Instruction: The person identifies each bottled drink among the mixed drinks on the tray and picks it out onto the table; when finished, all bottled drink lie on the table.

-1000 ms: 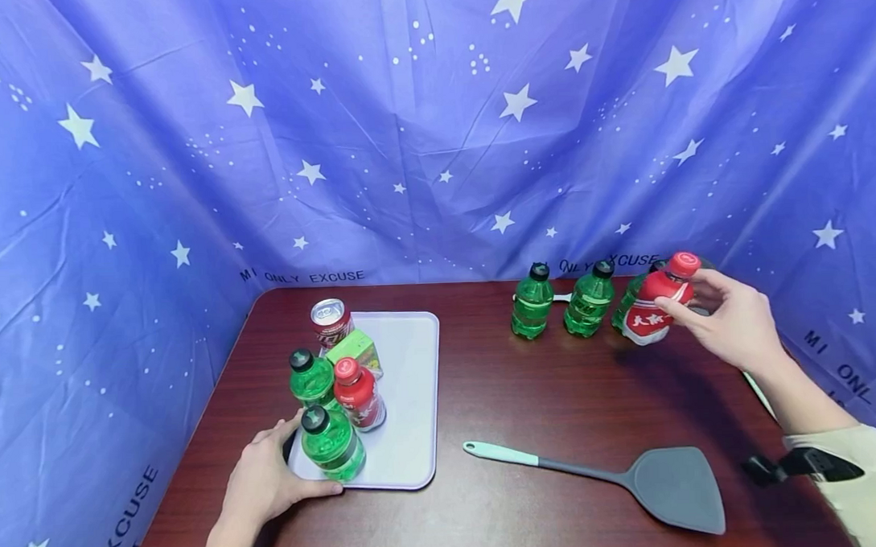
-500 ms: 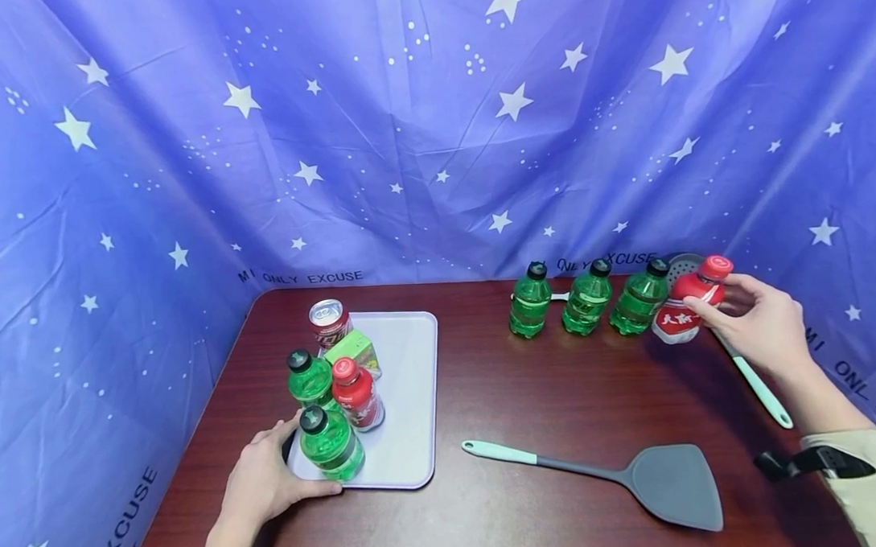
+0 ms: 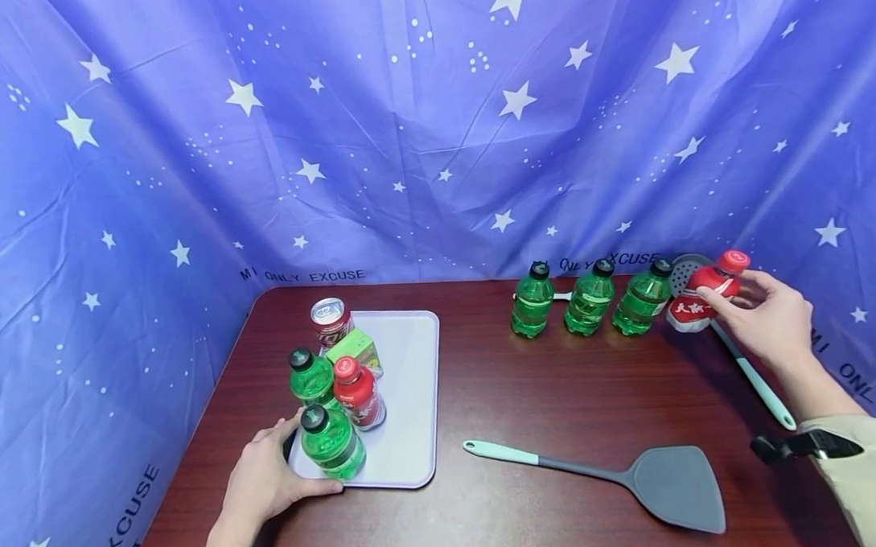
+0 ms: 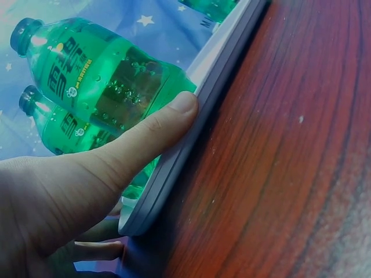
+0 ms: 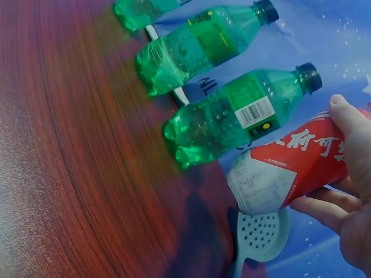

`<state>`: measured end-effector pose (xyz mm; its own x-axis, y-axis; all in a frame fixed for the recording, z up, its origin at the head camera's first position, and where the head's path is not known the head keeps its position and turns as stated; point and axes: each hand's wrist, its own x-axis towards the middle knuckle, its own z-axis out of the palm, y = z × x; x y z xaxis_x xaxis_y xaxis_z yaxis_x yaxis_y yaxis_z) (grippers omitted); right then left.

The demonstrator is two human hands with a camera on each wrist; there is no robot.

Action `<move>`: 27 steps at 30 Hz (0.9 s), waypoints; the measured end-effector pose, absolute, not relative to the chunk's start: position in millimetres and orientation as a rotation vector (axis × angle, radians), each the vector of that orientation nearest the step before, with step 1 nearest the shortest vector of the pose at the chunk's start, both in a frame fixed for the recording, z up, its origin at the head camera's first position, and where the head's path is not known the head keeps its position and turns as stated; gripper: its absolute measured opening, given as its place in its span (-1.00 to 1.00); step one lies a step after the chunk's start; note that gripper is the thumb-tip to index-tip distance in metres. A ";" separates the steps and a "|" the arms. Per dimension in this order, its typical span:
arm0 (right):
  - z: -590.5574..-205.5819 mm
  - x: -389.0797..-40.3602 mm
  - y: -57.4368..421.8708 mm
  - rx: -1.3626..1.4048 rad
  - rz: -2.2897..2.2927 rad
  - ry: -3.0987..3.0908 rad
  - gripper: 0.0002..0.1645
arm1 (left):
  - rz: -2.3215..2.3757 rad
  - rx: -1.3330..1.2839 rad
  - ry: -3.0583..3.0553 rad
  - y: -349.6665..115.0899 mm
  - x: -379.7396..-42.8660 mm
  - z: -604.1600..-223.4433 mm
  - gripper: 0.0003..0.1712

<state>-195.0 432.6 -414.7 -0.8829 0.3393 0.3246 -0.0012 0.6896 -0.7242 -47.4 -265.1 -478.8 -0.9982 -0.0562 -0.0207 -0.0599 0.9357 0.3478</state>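
My right hand [image 3: 769, 318] grips a red-and-white cola bottle [image 3: 707, 292] with a red cap, tilted, at the back right. In the right wrist view, thumb and fingers wrap its red label, and the base is beside the nearest of three green soda bottles [image 5: 232, 119]. My left hand [image 3: 264, 477] grips the near left corner of a white tray [image 3: 406, 403]; the thumb lies along the rim in the left wrist view. On the tray's left part stand two green soda bottles [image 3: 333, 446], a red bottle [image 3: 359, 397], a green box [image 3: 355, 350] and a red can [image 3: 331, 319].
A skimmer [image 3: 756, 383] with a mint handle lies at the right, its perforated head behind the held bottle. Nearer lies a grey spatula [image 3: 673, 491] with a mint handle. A pale utensil handle [image 3: 562, 296] shows behind the standing bottles. Starry blue curtains [image 3: 419, 145] surround the table.
My right hand has carried the red cola bottle rightward past the third green bottle, uncovering that bottle and part of the skimmer. My left hand and the tray stay in place.
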 end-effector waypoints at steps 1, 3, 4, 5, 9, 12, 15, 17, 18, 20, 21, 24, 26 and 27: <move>-415.7 -196.5 433.4 -0.272 1.059 -2.466 -0.32 | 0.553 -0.090 3.082 -265.1 -47.3 -478.9 0.62; -417.9 -199.4 434.8 -0.289 1.059 -2.476 -0.26 | 0.551 -0.087 3.086 -265.3 -47.2 -479.1 0.62; -419.3 -200.9 435.5 -0.295 1.057 -2.479 -0.24 | 0.549 -0.085 3.088 -265.3 -47.3 -479.1 0.62; -420.8 -202.4 436.3 -0.301 1.053 -2.484 -0.23 | 0.549 -0.083 3.090 -265.4 -47.3 -479.2 0.62; -426.9 -208.4 438.7 -0.322 1.055 -2.486 -0.19 | 0.544 -0.081 3.089 -265.4 -47.7 -479.4 0.63; -431.4 -212.3 440.1 -0.353 1.063 -2.494 -0.11 | 0.545 -0.085 3.082 -265.2 -47.6 -479.6 0.63; -435.8 -215.7 441.5 -0.370 1.065 -2.504 -0.03 | 0.546 -0.090 3.079 -264.9 -47.4 -479.6 0.63; -438.5 -217.5 442.2 -0.385 1.053 -2.509 -0.02 | 0.545 -0.092 3.077 -264.7 -47.3 -479.6 0.63; -439.7 -218.1 442.6 -0.394 1.045 -2.511 -0.01 | 0.545 -0.091 3.077 -264.6 -47.3 -479.6 0.63; -441.9 -219.3 443.0 -0.409 1.031 -2.515 -0.02 | 0.545 -0.091 3.077 -264.4 -47.4 -479.7 0.63; -443.1 -219.9 443.3 -0.414 1.029 -2.516 -0.03 | 0.545 -0.091 3.077 -264.4 -47.4 -479.7 0.63; -446.2 -221.6 443.5 -0.413 1.050 -2.509 -0.03 | 0.547 -0.092 3.078 -264.4 -47.6 -479.6 0.63; -447.8 -222.7 443.3 -0.407 1.070 -2.499 -0.04 | 0.547 -0.097 3.077 -264.5 -47.4 -479.4 0.64; -448.3 -223.1 443.2 -0.404 1.073 -2.497 -0.05 | 0.547 -0.099 3.077 -264.5 -47.3 -479.2 0.64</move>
<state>-223.1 443.2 -448.3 -0.8819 0.4069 0.2382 0.1074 0.6654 -0.7388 -47.3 -264.5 -479.2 -0.9979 -0.0597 -0.0256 -0.0648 0.9367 0.3441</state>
